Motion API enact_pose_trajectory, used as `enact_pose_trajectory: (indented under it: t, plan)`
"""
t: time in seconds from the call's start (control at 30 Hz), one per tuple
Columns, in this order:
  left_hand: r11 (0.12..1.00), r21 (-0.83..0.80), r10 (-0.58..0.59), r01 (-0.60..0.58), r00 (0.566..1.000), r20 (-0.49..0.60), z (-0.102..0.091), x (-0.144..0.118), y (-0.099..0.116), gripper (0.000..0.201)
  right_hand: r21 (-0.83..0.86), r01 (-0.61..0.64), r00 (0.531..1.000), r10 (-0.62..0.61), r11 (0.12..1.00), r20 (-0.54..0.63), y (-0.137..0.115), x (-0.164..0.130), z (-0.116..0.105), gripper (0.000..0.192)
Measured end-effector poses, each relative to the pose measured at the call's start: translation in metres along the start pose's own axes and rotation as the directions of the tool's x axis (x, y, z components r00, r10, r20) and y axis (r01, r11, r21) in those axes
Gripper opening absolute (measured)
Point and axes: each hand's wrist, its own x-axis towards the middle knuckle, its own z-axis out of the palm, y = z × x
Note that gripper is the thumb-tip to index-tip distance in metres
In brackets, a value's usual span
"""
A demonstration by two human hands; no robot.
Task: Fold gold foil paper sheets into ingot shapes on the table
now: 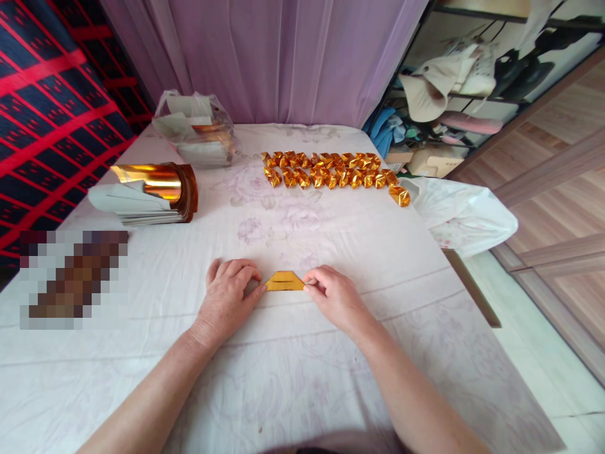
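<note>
A desk (331,378) draped in a pale floral cloth stands before a lilac curtain (283,57); near its front edge lies a small gold foil paper folded into a flat trapezoid (285,281); the left hand (229,290) presses its left end, fingers together and flat on the cloth; the right hand (333,293) pinches its right corner, fingers closed on the foil; farther back sit two rows of folded gold foil pieces (331,170); at left, a stack of gold-faced sheets curled upward (146,192).
</note>
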Motion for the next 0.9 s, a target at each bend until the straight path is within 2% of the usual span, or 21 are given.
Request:
enact_pose_trajectory:
  t: [0.17, 0.3, 0.47, 0.57, 0.73, 0.9]
  plan:
    - [1.000, 0.009, 0.013, -0.013, 1.000, -0.013, 0.0005, -0.0014, 0.0000, 0.014, 0.020, 0.019, 1.000, -0.019, 1.000, -0.002, 0.0010, -0.0017, -0.0002, 0.016]
    - [0.999, 0.010, 0.045, -0.045, 0.999, -0.005, 0.0014, -0.0031, 0.0002, 0.011, 0.046, 0.004, 0.999, -0.006, 0.999, 0.034, 0.0006, -0.0018, -0.0028, 0.019]
    - [0.993, 0.004, 0.119, -0.119, 0.993, -0.023, 0.0017, -0.0044, -0.0003, 0.010, 0.143, -0.002, 0.995, -0.013, 0.990, 0.103, 0.0033, -0.0029, -0.0087, 0.038]
    - [0.987, 0.008, 0.160, -0.160, 0.986, -0.053, 0.0018, -0.0040, -0.0010, 0.013, 0.173, -0.017, 0.998, 0.007, 0.985, 0.060, 0.0049, -0.0032, -0.0095, 0.039]
    - [0.967, 0.081, 0.249, -0.241, 0.962, -0.111, 0.0015, -0.0026, -0.0028, 0.018, 0.175, -0.020, 0.999, 0.025, 0.984, -0.024, 0.0048, -0.0028, -0.0065, 0.022]
    - [0.939, 0.174, 0.320, -0.296, 0.938, -0.132, -0.0007, -0.0018, -0.0005, 0.019, 0.168, 0.010, 0.999, -0.002, 0.986, -0.051, 0.0076, -0.0027, -0.0043, 0.024]
